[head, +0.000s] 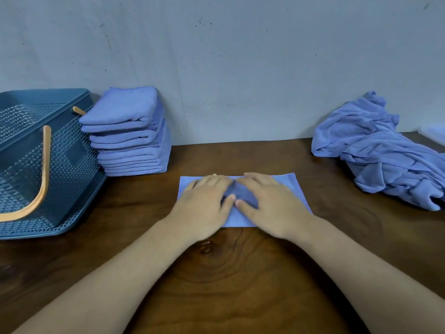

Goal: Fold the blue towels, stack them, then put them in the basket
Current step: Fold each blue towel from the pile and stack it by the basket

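The towel in work [292, 188] lies flat at the middle of the surface [240, 273], somewhat nearer the far edge than the near edge. It is folded to a wide rectangle with its long sides parallel to the far edge. The left grip [204, 203] and the right grip [269, 203] rest palm-down on it, side by side, fingers extended and thumbs almost meeting over the centre. Neither grip encloses any cloth; both only press. By its look, the cloth is thin, soft and light: it has no stiffness of its own, will drape under any lift, and will keep a crease only where it is pressed. It is not fragile, but a loose fold can probably drag along under a sliding palm. For the next fold, the sensible holds are the two corners of one short side, pinched through all layers so that the layers do not shear apart. A hold at mid-edge would let the corners droop. The stack of folded towels [130, 141] stands at the far edge toward the left, against the wall [240, 68] and just beside the basket [72, 165] at the left edge. Its upper towels sit offset toward the basket, and the stack looks compressible, so it is best taken low on both sides. The unfolded towels [375, 150] lie heaped near the far right corner.
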